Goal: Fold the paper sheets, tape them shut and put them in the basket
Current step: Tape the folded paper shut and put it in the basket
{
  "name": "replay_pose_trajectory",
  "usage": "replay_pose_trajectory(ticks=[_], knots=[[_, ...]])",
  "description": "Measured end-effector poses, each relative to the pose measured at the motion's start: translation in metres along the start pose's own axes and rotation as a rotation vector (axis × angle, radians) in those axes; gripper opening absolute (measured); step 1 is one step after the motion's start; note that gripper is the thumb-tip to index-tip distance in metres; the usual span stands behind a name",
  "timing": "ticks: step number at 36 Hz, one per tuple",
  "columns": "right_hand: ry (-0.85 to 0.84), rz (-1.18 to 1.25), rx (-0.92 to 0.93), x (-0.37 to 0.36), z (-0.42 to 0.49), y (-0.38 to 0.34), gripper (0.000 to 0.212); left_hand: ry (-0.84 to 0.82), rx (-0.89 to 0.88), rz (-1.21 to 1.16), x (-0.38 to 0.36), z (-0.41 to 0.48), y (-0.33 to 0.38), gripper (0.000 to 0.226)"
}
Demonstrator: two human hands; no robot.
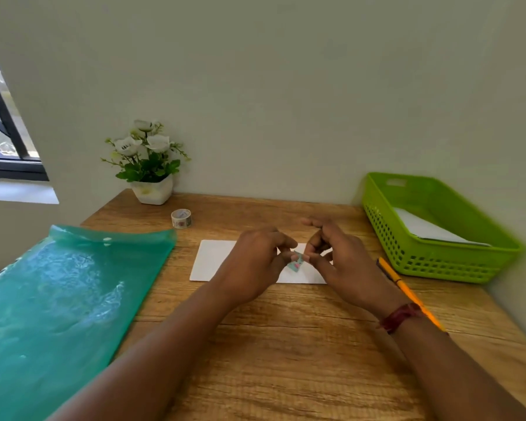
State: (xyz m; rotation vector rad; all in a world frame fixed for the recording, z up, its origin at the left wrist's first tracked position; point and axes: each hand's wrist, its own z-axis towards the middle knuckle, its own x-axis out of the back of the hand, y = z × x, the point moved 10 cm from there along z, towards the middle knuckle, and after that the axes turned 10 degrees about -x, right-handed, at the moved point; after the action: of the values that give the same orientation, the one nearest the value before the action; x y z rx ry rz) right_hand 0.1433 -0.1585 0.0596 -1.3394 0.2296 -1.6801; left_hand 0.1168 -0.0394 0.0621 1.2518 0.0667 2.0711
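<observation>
A folded white paper sheet (213,261) lies flat on the wooden table (286,344), partly hidden by my hands. Just above it, my left hand (255,262) and my right hand (340,256) pinch a small piece of patterned teal tape (296,264) between their fingertips. The roll of patterned tape (181,218) stands further back on the left. At the right edge sits the green plastic basket (407,253), with a folded white paper (422,227) inside it.
A teal plastic folder (61,305) covers the table's left side and overhangs it. A yellow pencil (407,290) lies between my right wrist and the basket. A white pot of artificial flowers (151,177) stands against the back wall.
</observation>
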Motion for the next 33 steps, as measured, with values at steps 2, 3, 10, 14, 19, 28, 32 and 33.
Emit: replay_pose_trajectory(ticks=[2, 3, 10, 14, 19, 28, 32, 33], knots=[[-0.006, -0.021, 0.016, -0.002, 0.000, -0.002, 0.059, -0.003, 0.009, 0.004, -0.001, -0.001, -0.002, 0.026], [-0.005, -0.025, 0.021, -0.002, 0.000, -0.003, 0.059, -0.003, 0.013, 0.007, 0.000, -0.002, -0.003, 0.025], [-0.002, 0.006, 0.022, -0.002, -0.001, -0.005, 0.060, 0.005, 0.013, 0.016, 0.000, -0.003, -0.004, 0.018], [-0.010, 0.031, 0.018, -0.005, -0.001, -0.006, 0.059, 0.020, 0.023, 0.029, 0.003, -0.004, -0.007, 0.017], [-0.018, 0.027, 0.020, -0.007, -0.002, -0.005, 0.057, 0.005, 0.048, 0.019, 0.002, -0.005, -0.012, 0.011], [-0.010, 0.063, 0.012, -0.008, -0.002, -0.006, 0.055, 0.011, 0.082, -0.067, -0.003, -0.006, -0.019, 0.008], [-0.009, 0.059, 0.008, -0.008, -0.002, -0.006, 0.054, -0.005, 0.083, -0.071, -0.004, -0.006, -0.018, 0.006], [-0.008, 0.057, 0.005, -0.008, -0.002, -0.006, 0.054, -0.006, 0.086, -0.070, -0.004, -0.006, -0.018, 0.006]])
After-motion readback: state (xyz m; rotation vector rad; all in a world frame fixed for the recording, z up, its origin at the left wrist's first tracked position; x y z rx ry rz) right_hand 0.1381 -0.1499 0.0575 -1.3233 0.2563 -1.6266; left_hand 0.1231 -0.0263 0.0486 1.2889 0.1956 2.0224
